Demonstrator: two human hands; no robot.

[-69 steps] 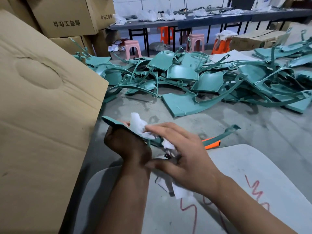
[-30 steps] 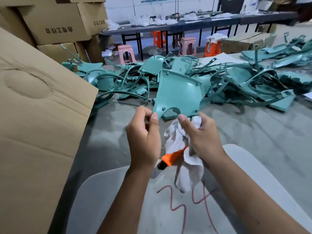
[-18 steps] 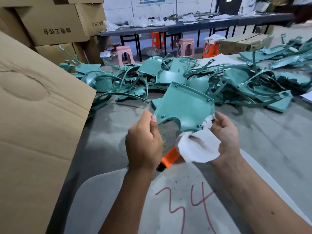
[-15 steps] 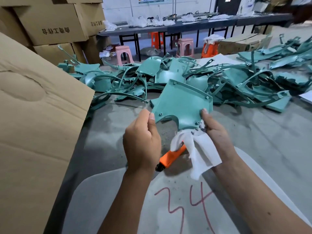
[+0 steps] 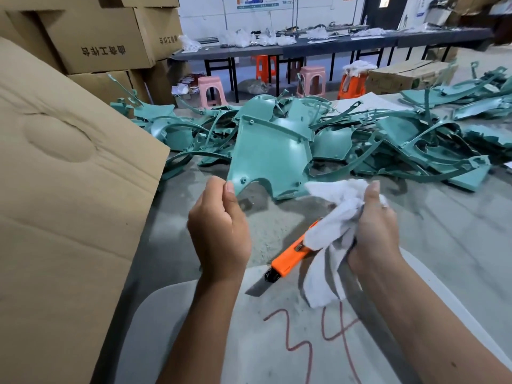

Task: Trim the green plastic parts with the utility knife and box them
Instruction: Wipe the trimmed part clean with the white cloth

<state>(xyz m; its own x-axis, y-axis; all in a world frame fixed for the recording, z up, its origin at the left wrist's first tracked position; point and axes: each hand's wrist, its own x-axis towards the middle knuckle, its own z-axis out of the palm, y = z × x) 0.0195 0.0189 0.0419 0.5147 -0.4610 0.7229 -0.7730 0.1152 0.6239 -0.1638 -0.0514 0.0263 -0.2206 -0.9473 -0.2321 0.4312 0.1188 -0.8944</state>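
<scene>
My left hand (image 5: 219,231) pinches the lower left corner of a flat green plastic panel (image 5: 270,156) and holds it upright above the grey table. My right hand (image 5: 374,225) grips a white cloth (image 5: 329,225) together with an orange utility knife (image 5: 291,254). The knife's blade points down and left towards the white board. The cloth touches the panel's lower right corner. A large cardboard box flap (image 5: 69,203) stands at the left.
A big heap of green plastic parts (image 5: 388,139) covers the far half of the table. A white board (image 5: 277,342) marked with red numerals lies in front of me. Stacked cartons (image 5: 97,37) stand at the back left. Stools and a long bench stand beyond.
The green panel has been raised and tipped more upright. My right hand has come off the panel's edge and bunched the cloth and knife closer in its grip.
</scene>
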